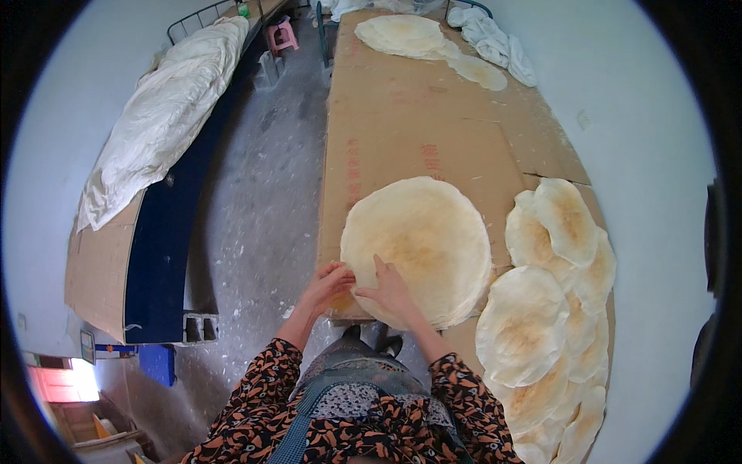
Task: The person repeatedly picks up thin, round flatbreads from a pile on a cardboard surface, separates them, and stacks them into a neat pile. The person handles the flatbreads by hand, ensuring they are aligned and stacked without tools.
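A large round flatbread (429, 238), browned at its middle, lies on the cardboard-covered table (400, 127) in front of me, its near edge at the table's end. My left hand (333, 284) is at the bread's left rim with its fingers bent; whether it pinches the rim I cannot tell. My right hand (389, 287) rests with spread fingers on the lower left part of the bread, its index finger pointing towards the middle. To the right, many smaller flatbreads (522, 325) overlap one another along the wall. More thin flatbreads (406, 36) lie at the table's far end.
White cloth (493, 43) is bunched at the far right. On the left, a cardboard-topped platform (104, 267) carries a long white cloth (168, 110). A grey floor aisle (266, 174) runs between, with a pink stool (283, 36) and a concrete block (200, 328) beside it.
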Tool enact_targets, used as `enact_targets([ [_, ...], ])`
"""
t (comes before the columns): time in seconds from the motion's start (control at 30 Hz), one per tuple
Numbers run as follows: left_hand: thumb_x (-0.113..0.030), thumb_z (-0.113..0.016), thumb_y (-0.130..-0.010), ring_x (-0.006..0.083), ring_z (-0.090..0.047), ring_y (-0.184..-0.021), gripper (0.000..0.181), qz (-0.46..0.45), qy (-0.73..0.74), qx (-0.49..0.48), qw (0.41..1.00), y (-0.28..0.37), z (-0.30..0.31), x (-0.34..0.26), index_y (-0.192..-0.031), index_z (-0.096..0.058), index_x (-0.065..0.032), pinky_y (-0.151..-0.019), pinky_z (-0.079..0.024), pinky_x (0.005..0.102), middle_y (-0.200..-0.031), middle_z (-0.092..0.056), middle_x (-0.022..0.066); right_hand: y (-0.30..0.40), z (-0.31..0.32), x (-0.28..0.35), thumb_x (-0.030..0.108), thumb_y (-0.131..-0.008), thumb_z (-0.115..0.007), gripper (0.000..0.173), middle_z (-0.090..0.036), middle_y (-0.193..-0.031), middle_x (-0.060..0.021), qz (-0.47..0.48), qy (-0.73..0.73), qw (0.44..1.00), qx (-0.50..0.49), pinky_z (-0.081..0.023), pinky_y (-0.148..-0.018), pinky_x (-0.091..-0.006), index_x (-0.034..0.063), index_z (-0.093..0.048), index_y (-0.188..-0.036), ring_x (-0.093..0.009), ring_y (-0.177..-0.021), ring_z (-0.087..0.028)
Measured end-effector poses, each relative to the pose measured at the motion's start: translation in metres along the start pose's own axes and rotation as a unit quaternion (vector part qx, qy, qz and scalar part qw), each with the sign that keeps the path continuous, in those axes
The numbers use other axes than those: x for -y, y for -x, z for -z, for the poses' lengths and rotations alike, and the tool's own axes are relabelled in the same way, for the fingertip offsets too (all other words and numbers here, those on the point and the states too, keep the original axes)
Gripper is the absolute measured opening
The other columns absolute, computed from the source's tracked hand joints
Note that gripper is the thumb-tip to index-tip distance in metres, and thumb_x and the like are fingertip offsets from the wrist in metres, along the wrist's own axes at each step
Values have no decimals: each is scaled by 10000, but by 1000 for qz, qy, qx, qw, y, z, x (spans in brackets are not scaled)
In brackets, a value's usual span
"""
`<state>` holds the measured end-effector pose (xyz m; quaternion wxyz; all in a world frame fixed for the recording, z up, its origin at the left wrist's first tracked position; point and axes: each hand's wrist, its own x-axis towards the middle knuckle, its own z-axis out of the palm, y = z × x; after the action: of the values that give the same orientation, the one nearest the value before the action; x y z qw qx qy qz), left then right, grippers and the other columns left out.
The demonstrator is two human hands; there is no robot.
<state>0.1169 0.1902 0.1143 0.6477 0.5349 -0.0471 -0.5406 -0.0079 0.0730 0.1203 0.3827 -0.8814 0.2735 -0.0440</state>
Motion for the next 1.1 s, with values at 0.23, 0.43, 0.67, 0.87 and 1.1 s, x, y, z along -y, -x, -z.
enact_targets([
  [0.23,-223,-526,-823,184,-536,-905,298,33,98,11,995,2,-3,0,-1045,-449,-40,-766,-441,281,-962,-549,108,-5,-47,-1,198,-645,-618,293,-513,-795,-157,2,117,986,-117,-422,-654,-384,-1,-489,-818,-302,-760,-516],
  [0.43,-240,-563,-798,179,-537,-860,410,31,13,-54,998,-7,24,25,-1103,-408,-13,-727,-458,279,-937,-533,110,-21,-6,-27,153,-604,-568,161,-498,-555,-133,-18,-42,989,-139,-399,-516,-323,-1,-519,-606,-242,-545,-513],
  [0.67,-227,-614,-753,154,-550,-771,497,-8,-67,-119,991,-20,13,42,-1115,-403,41,-659,-467,262,-925,-544,94,-20,21,-12,182,-593,-544,199,-535,-599,-170,-49,-86,991,-93,-411,-534,-361,-11,-536,-639,-297,-564,-532],
  [0.87,-121,-639,-717,182,-580,-749,329,16,4,-116,993,-39,-6,49,-968,-497,38,-629,-490,276,-894,-572,105,-14,20,-21,157,-611,-560,179,-529,-583,-139,-92,-178,975,-99,-401,-518,-312,-7,-552,-681,-210,-530,-516],
  [1.1,-108,-639,-716,201,-589,-741,324,84,81,-104,988,-44,7,48,-967,-490,32,-616,-506,313,-880,-574,100,-23,74,-6,75,-667,-578,95,-536,-649,8,-157,-425,885,-108,-383,-510,-215,-1,-576,-724,-75,-571,-485],
])
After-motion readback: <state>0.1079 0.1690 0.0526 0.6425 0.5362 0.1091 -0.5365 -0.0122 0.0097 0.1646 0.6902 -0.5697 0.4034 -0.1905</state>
